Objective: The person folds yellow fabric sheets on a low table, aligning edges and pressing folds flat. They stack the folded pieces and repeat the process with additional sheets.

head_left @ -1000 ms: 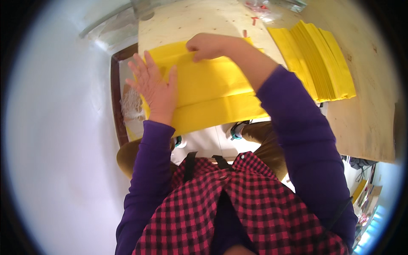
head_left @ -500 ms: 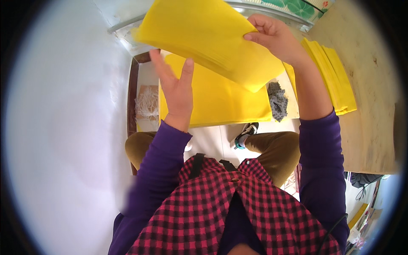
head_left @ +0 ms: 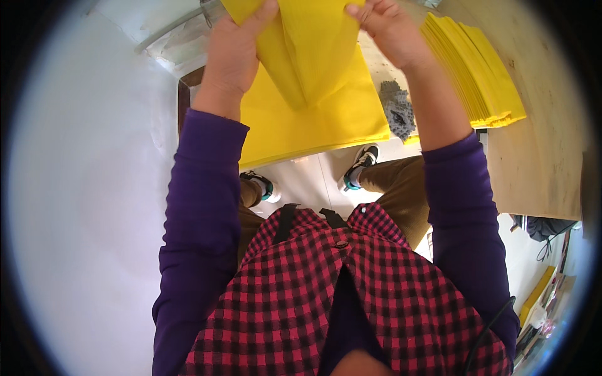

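A yellow fabric sheet [head_left: 307, 50] hangs between my two hands at the top of the view, its upper part cut off by the frame. My left hand [head_left: 237, 47] grips its left side, thumb on the front face. On the right, my right hand [head_left: 387, 31] pinches its other edge between thumb and fingers. A crease runs down the middle of the sheet to a low point. Beneath it lies a flat pile of yellow fabric [head_left: 313, 135] on the table. Beside the pile, near my right forearm, is a bunch of grey scraps with jagged edges [head_left: 396, 109].
A thick stack of folded yellow pieces [head_left: 473, 69] rests on the wooden tabletop [head_left: 539, 169] at the right. A white wall [head_left: 94, 188] stands close on my left. My feet and the tiled floor [head_left: 307, 182] show below the table edge.
My left hand, open and apart from the sheet before, now holds its left side. The sheet now hangs creased between both hands, which sit higher in the view.
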Demonstrator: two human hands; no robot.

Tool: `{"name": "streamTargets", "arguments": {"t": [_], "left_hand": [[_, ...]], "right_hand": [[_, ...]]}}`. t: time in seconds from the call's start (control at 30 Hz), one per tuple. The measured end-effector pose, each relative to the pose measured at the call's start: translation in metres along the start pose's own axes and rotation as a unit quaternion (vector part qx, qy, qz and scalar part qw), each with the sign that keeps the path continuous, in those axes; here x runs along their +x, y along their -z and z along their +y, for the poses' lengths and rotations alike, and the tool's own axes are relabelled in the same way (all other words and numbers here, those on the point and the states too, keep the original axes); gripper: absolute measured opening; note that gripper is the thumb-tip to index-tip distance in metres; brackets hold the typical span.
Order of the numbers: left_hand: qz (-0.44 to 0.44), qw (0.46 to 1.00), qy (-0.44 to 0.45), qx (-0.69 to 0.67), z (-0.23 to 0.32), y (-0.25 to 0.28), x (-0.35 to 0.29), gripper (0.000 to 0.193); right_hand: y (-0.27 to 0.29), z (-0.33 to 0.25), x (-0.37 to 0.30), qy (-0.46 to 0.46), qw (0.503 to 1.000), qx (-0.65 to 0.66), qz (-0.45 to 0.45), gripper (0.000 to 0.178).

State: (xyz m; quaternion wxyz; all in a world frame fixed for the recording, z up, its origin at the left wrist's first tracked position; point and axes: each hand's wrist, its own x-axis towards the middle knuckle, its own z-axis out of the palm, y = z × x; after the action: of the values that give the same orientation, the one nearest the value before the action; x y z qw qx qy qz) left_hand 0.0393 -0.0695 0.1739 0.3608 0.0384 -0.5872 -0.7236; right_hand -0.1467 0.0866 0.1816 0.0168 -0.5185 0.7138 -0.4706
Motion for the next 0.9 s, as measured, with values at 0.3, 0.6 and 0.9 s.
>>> {"name": "streamTargets", "arguments": {"t": [0.3,0.6,0.9], "left_hand": [[0.005,0.998,0.055,0.032,-0.03,0.004,-0.011,0.033],[-0.017,0.997,0.067,0.036,-0.029,0.004,-0.009,0.031],[0.004,1.0,0.0,0.025,0.008,-0.027,0.006,0.032]], "right_hand": [[-0.035,0.023,-0.013,-0.161,0.916,0.357,-0.082,0.026],[-0.042,0.034,-0.018,-0.173,0.91,0.358,-0.115,0.024],[0.007,-0.003,-0.002,-0.102,0.947,0.291,-0.094,0.025]]}}
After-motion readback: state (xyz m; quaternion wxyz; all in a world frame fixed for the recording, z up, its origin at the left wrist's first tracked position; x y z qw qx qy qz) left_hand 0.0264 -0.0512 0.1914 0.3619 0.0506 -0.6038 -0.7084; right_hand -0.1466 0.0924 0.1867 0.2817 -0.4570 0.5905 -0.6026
